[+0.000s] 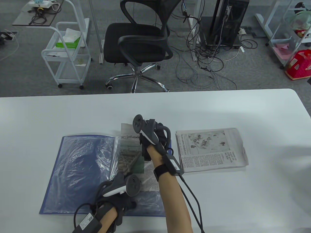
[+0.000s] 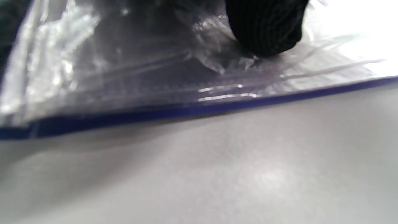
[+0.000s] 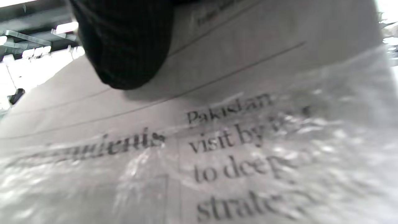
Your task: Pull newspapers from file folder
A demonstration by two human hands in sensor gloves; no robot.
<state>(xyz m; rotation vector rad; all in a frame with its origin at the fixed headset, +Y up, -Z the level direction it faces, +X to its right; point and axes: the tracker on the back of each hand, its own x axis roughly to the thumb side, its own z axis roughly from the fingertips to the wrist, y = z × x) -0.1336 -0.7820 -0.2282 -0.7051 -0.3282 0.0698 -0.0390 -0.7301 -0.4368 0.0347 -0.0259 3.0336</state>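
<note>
On the folder (image 1: 80, 170): paper (image 1: 132, 155) half out of its far sleeve (image 3: 279, 149), right hand (image 1: 153, 140) pressing it, grip indiscernible, left hand (image 1: 116, 194) pinning near edge; a pull risked tearing or dragging the folder.

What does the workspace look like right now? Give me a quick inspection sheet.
Surface: white table, bare toward the far edge.
Job's things: open blue file folder with crinkled clear sleeves; newspaper partly out of its far end; second newspaper lying apart on the right.
Clutter: nothing seen.
Hands: left hand presses on the folder's near sleeve; right hand rests on the sleeved newspaper.
Cables: glove leads trail off the near edge.
Surroundings: office chair, white cart, computer tower, floor cables.
</note>
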